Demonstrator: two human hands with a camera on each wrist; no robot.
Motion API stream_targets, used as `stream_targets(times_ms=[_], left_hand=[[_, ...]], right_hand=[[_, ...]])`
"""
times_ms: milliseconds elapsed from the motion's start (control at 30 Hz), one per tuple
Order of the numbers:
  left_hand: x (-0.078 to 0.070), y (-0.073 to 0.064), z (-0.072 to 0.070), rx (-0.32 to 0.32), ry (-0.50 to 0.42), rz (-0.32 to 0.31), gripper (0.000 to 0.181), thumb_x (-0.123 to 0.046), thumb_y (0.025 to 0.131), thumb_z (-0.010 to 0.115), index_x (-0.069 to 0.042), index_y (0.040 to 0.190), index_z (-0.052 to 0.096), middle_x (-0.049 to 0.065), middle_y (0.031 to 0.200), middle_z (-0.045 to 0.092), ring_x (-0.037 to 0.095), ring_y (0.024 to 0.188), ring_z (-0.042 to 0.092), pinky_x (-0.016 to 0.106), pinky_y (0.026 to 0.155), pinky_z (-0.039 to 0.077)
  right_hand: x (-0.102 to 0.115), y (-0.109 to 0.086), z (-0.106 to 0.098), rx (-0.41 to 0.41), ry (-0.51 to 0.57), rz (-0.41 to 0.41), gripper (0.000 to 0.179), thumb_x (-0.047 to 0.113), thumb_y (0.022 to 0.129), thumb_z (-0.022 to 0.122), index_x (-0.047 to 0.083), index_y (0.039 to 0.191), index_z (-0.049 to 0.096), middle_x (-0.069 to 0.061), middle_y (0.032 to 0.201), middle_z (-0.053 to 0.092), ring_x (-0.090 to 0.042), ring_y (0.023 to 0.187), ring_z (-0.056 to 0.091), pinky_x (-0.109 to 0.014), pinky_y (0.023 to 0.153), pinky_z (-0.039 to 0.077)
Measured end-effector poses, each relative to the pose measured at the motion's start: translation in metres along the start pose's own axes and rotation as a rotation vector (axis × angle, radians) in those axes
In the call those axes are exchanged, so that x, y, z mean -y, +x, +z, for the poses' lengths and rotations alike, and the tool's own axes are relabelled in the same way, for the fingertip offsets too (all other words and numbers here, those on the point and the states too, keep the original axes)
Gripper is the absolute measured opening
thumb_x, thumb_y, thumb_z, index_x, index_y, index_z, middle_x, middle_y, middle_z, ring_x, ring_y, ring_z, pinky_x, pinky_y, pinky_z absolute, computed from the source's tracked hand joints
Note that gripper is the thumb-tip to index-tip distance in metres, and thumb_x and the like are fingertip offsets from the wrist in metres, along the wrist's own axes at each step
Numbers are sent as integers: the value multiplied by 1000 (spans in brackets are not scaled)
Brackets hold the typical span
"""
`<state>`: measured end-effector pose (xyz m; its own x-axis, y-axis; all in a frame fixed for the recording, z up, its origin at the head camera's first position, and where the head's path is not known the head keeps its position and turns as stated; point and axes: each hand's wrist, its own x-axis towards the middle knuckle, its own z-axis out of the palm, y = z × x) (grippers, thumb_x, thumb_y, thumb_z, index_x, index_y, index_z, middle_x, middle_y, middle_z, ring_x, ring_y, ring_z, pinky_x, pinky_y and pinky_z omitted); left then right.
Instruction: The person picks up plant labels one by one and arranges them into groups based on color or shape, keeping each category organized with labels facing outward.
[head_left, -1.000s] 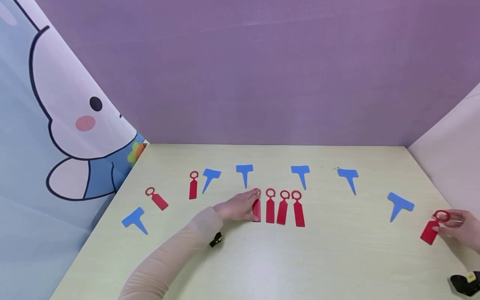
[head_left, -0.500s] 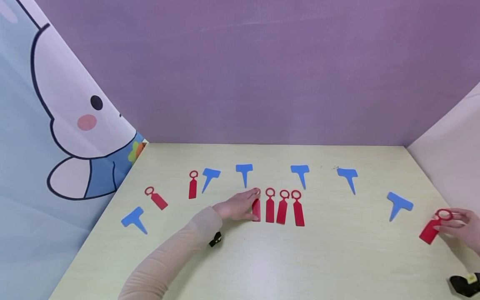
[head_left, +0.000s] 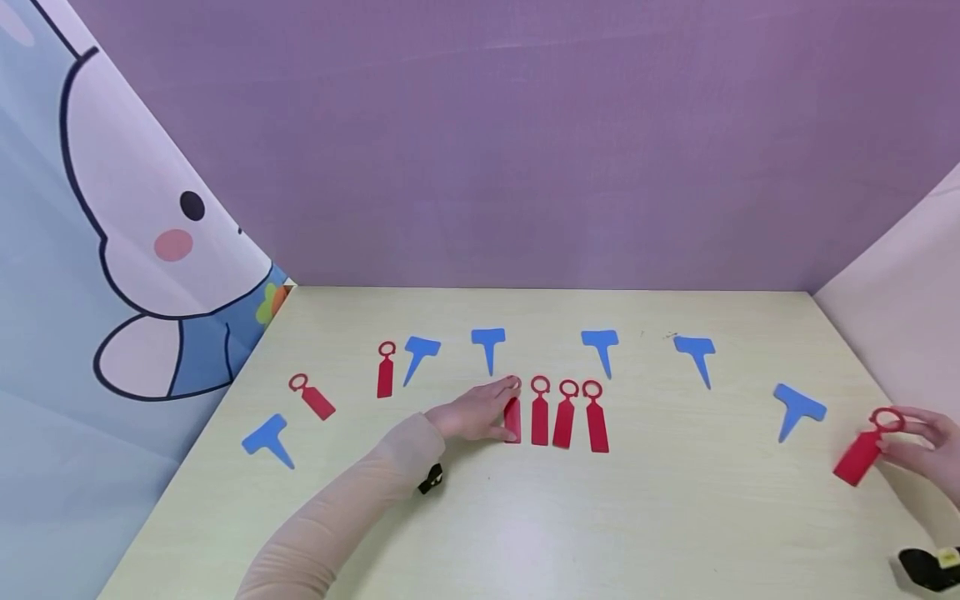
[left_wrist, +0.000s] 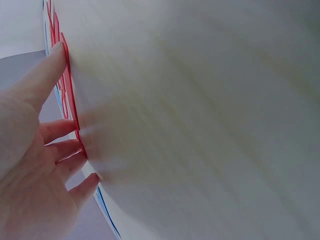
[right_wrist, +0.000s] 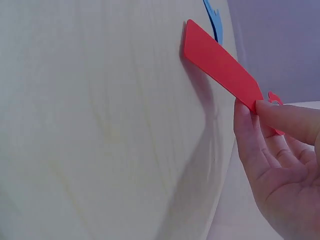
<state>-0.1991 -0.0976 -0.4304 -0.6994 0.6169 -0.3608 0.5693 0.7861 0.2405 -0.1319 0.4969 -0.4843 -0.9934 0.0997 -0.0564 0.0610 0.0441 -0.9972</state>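
In the head view my left hand [head_left: 477, 412] rests over a red ring-topped tag [head_left: 513, 423], the leftmost of a row at mid table. Its thumb touches the tag's lower end and its fingers cover most of the ring; the left wrist view shows the fingers [left_wrist: 60, 131] spread along the tag's edge. At the far right my right hand [head_left: 926, 446] pinches another red tag [head_left: 857, 458] by its neck between thumb and index finger, tilted and raised off the table, as the right wrist view shows, where its shadow falls on the tabletop below the tag's flat plate [right_wrist: 220, 62].
Several red tags [head_left: 540, 421] lie right of my left hand. Two more red tags [head_left: 386, 377] are farther left. Several blue T-shaped plant labels [head_left: 600, 342] form an arc across the table [head_left: 637, 525]. A purple partition [head_left: 525, 167] stands behind, a cartoon-printed sheet [head_left: 45, 333] at left.
My right hand has lifted slightly with its red tag, which now shows its ring higher and its plate a little farther left. The left hand has stayed in place.
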Motion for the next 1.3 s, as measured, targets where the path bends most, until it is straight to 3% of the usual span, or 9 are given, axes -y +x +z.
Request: stream_targets(times_ms=[100, 200, 467, 700, 867, 1067, 1267, 1300], left_hand=[[0, 0, 0, 0, 6, 3, 79, -45, 82, 56, -6, 140, 20, 7, 147, 15, 20, 134, 11, 31, 107, 19], [0, 0, 0, 0, 6, 5, 79, -45, 82, 56, -6, 140, 20, 7, 147, 15, 20, 134, 11, 31, 107, 19], [0, 0, 0, 7, -5, -4, 79, -44, 82, 56, -7, 141, 20, 6, 147, 14, 19, 134, 10, 31, 108, 19], [-1, 0, 0, 4, -12, -6, 78, -44, 82, 56, -7, 140, 21, 7, 147, 14, 20, 134, 11, 31, 107, 19], [-1, 0, 0, 9, -20, -16, 79, -44, 82, 57, -7, 141, 19, 6, 147, 14, 19, 134, 10, 30, 107, 19], [0, 0, 0, 12, -24, -23, 79, -44, 82, 56, -8, 141, 19, 5, 148, 13, 19, 135, 10, 30, 107, 19], [-1, 0, -1, 10, -22, -16, 79, -44, 82, 57, -7, 141, 19, 6, 148, 13, 19, 135, 9, 31, 108, 19], [-1, 0, -1, 10, -19, -14, 79, -44, 82, 56, -7, 141, 19, 6, 148, 12, 19, 135, 9, 31, 108, 18]], right_hand=[[-1, 3, 0, 18, 118, -16, 44, -10, 77, 60, 25, 101, 48, 14, 79, 62, -7, 60, 63, -21, 49, 51], [0, 6, 3, 18, 141, -14, 43, -6, 76, 63, 24, 102, 48, 12, 78, 63, -8, 60, 63, -22, 49, 52], [9, 17, 13, 55, -84, 2, 42, 0, 82, 59, 31, 107, 46, 18, 81, 62, -3, 66, 62, -19, 53, 51], [7, 29, 19, 146, -93, -59, 43, 5, 81, 62, 23, 116, 44, 13, 90, 64, -6, 73, 63, -20, 58, 52], [25, 28, 42, 236, -73, -92, 42, -2, 83, 58, 20, 117, 45, 8, 92, 65, -9, 75, 64, -21, 61, 52], [61, 18, 84, 317, -144, -98, 46, -11, 85, 48, 23, 115, 45, 11, 92, 64, -9, 74, 65, -16, 65, 50], [63, 23, 103, 394, 2, -114, 45, -14, 85, 43, 17, 117, 48, 4, 93, 65, -11, 77, 65, -19, 67, 51], [63, 25, 105, 394, -17, -110, 44, -12, 85, 44, 18, 116, 48, 5, 93, 65, -11, 76, 65, -20, 67, 52]])
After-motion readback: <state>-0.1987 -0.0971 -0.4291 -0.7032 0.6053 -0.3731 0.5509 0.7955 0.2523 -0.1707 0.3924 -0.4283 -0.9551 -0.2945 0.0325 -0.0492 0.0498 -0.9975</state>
